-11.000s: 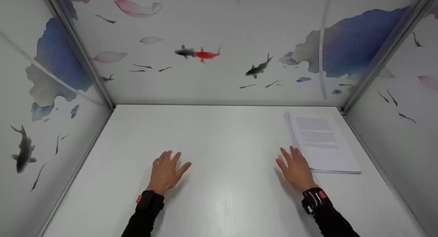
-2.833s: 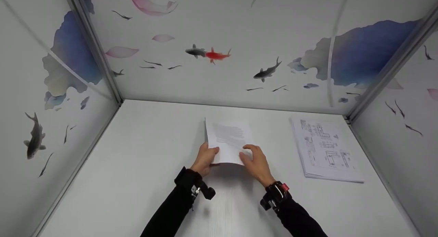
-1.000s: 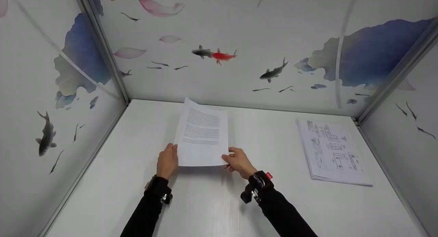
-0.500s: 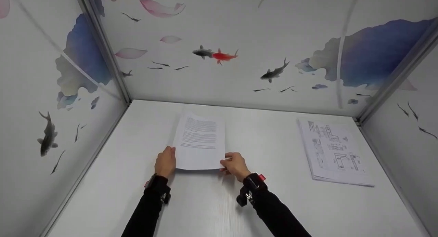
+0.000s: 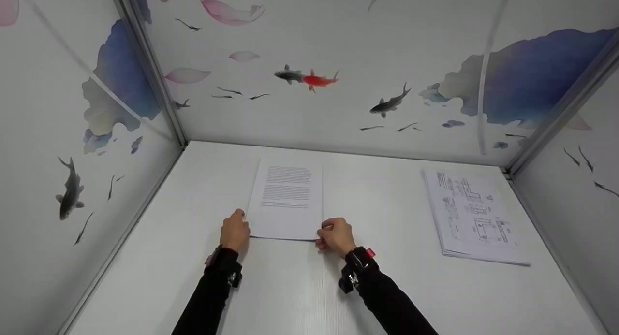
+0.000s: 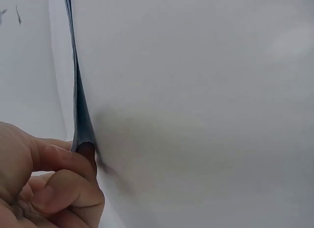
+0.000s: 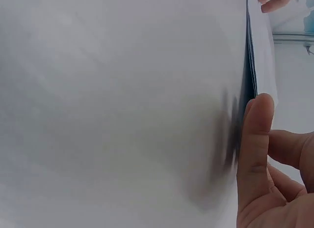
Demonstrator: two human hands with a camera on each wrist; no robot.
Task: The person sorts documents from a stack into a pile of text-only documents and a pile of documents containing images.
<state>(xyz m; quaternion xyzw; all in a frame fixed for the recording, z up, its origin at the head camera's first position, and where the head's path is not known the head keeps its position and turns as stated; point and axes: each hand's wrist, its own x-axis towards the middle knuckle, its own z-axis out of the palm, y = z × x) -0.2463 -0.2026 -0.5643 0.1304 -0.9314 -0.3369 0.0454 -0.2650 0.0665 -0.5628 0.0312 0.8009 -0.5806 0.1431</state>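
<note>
A thin stack of printed paper sheets lies near the table's middle, slightly left, its lines of text face up. At its near left corner, my left hand pinches the edge, and in the left wrist view the curled fingers meet the slightly parted sheets. Opposite, my right hand holds the near right corner between thumb and fingers. The right wrist view has one fingertip against the paper's edge, which stands a little off the table there.
To the right lies a thicker paper stack with technical drawings on its top sheet. White panels with painted fish and petals wall in the table at the back and both sides.
Since the oldest frame, the text-printed sheets have left the right stack for the middle, exposing a drawing. In the last second they have come down, their far edge now flat on the table.
</note>
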